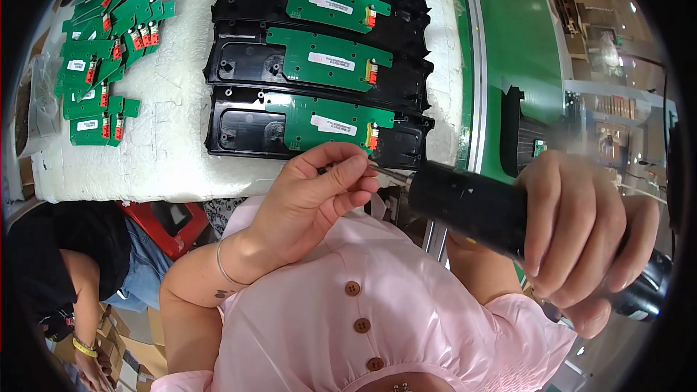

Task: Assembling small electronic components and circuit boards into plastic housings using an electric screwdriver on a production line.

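Observation:
My right hand (577, 229) is wrapped round a black electric screwdriver (465, 207), held nearly level and pointing left. Its thin metal bit (392, 173) reaches the fingertips of my left hand (312, 192). Thumb and fingers of that hand are pinched together, and small dark pieces that look like screws (327, 169) show between them. Just beyond my left hand lies the nearest black plastic housing (243, 120). A green circuit board (298, 120) with a white label and a red-and-yellow connector sits in it. The very tip of the bit is partly hidden by my fingers.
Several more black housings with boards (323, 54) line up behind, on a white foam surface (181, 101). Loose green boards (109, 65) are heaped at the left. On the right runs a green conveyor (497, 29) with a metal rail, bearing another black housing (517, 134). Another person's arm (83, 290) is at lower left.

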A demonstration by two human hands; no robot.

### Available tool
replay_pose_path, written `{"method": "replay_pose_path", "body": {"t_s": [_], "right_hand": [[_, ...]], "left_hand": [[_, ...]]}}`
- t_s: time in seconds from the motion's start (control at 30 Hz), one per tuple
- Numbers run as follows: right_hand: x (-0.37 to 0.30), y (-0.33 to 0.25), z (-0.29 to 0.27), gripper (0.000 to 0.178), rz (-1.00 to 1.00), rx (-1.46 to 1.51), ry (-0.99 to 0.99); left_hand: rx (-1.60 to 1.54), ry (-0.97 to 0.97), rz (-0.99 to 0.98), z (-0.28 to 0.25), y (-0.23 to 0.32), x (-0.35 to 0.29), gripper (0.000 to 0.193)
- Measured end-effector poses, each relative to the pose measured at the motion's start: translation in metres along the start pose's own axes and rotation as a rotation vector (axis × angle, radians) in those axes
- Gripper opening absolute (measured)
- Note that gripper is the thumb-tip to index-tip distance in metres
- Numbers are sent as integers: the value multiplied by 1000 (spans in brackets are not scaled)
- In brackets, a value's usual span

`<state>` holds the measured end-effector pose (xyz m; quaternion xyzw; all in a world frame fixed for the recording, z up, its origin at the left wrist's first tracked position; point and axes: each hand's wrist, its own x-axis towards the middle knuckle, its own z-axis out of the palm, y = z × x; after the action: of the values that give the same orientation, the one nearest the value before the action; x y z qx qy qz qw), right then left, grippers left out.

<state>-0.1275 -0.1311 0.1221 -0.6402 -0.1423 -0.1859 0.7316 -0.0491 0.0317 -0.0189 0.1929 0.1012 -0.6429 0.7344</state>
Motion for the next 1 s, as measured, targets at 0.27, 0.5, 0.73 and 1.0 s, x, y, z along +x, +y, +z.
{"method": "replay_pose_path", "body": {"t_s": [0.27, 0.5, 0.73, 1.0], "right_hand": [[-21, 10, 15, 25, -188, 2, 198], [-18, 18, 9, 24, -234, 103, 104], [-19, 32, 4, 28, -105, -97, 145], [-24, 51, 0, 27, 85, -89, 275]], "left_hand": [[-13, -93, -6, -5, -6, 1, 15], [12, -95, -63, -10, -7, 2, 16], [-60, 29, -194, 11, -13, 1, 29], [151, -19, -275, -11, -5, -5, 32]]}}
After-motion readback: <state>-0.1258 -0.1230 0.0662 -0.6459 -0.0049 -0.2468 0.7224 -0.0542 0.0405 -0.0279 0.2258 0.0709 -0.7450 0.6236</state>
